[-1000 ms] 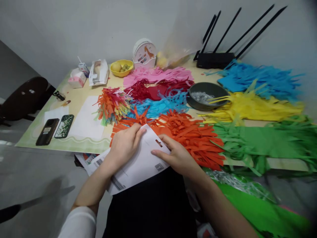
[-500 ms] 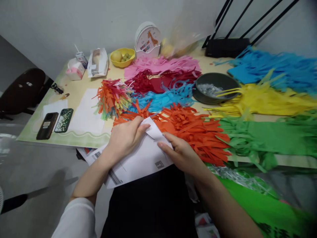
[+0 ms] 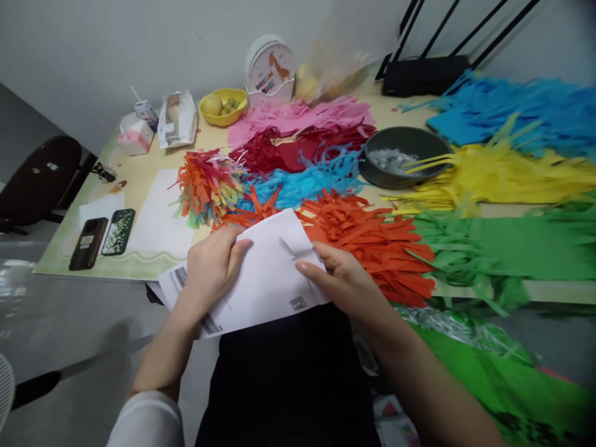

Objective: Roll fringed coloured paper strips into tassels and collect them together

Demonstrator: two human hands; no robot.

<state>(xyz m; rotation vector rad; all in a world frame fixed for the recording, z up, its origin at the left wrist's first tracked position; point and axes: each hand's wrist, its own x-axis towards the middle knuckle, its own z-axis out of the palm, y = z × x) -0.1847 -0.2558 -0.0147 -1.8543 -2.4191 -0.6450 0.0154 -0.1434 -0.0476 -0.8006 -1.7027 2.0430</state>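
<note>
A white printed sheet of paper (image 3: 265,273) lies over the near table edge and my lap, held by both hands. My left hand (image 3: 212,267) grips its left part, fingers curled over the top edge. My right hand (image 3: 342,282) pinches its right edge, thumb on top. Just beyond the sheet lies a heap of orange fringed paper (image 3: 372,242). Behind it are light blue fringe (image 3: 307,183), dark red fringe (image 3: 298,152) and pink fringe (image 3: 298,115). A mixed orange bundle of strips (image 3: 207,183) sits to the left.
Green fringe (image 3: 493,248), yellow fringe (image 3: 503,177) and blue fringe (image 3: 512,105) cover the right side. A dark bowl (image 3: 403,164) holds silvery bits. Two phones (image 3: 102,233) lie at the left, with a yellow fruit bowl (image 3: 223,105), a clock (image 3: 270,68) and a router (image 3: 426,74) at the back.
The folded-over corner of the sheet has been laid flat again. My left hand slid left and lower along the sheet, and the sheet now reaches further over the orange fringe.
</note>
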